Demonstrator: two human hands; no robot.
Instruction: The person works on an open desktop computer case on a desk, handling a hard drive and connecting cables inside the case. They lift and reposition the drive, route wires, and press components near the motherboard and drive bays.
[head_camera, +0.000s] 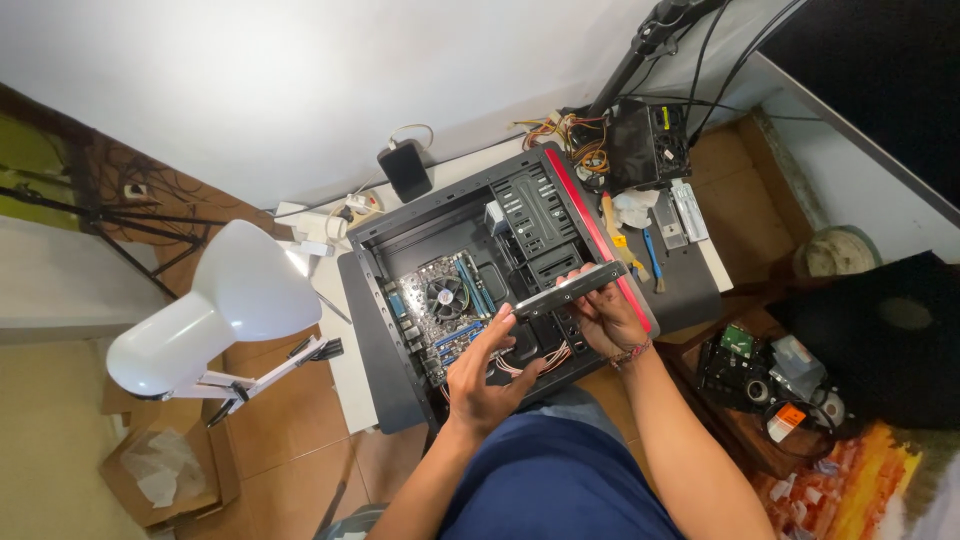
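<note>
I am partway through handling a flat drive (568, 291) over the open computer case (395, 385), and I judge this to be the step of lining the part up with the bay side of the case. My right hand (608, 318) has it: the fingers (590, 300) are clamped on the drive's near long edge, with my thumb tucked under its right half. The drive sits just above those fingers, tilted, its left end lower and its right end raised toward the red strip (590, 225) on the case's edge.

My left hand (487, 375) holds nothing. Its fingers (497, 332) are spread apart and stretched upward, the tips just beside the drive's left corner; I cannot tell whether they touch it. Below and between my two hands a bundle of thin wires (530, 362) loops out of the case floor, close under my left fingertips.

Beyond my left fingers lies the motherboard (440, 305) with its round cooler fan (446, 296); beyond my right fingers stand the black drive cages (535, 215).

To my mind, the next move calls for a steady two-handed hold: my left fingers closing on the free corner, so the drive comes level, and keeping the wires out from under it, since they could snag or be pinched.
</note>
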